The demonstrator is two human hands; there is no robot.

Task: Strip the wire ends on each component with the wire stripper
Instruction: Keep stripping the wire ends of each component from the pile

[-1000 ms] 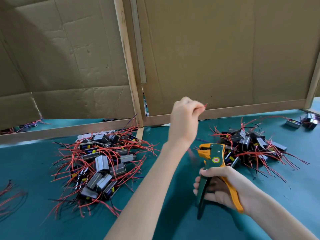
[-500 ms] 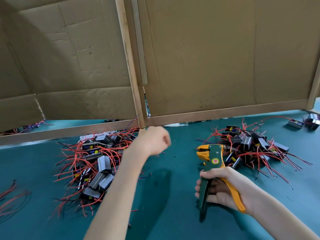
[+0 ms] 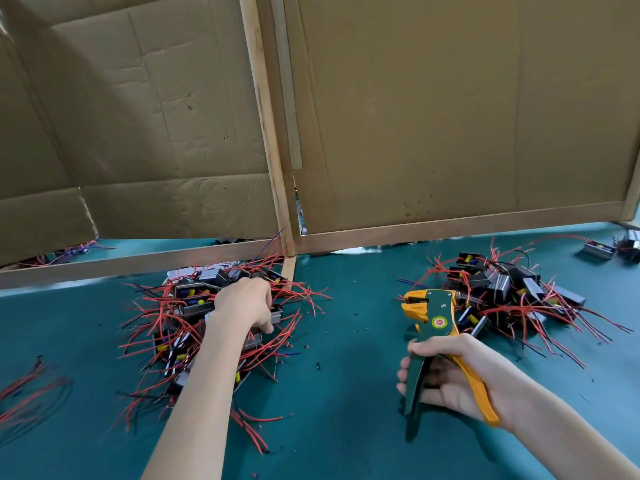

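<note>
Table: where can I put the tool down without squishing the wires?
Bare mat lies between the left pile and the stripper, running to the near edge; only tiny scraps there. Crowded: the left pile, the right pile, the loose wires far left.

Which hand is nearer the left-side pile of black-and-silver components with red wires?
Left. The left hand is down on that pile, fingers among the components; the right hand is off to its right, gripping the green-and-orange wire stripper.
</note>
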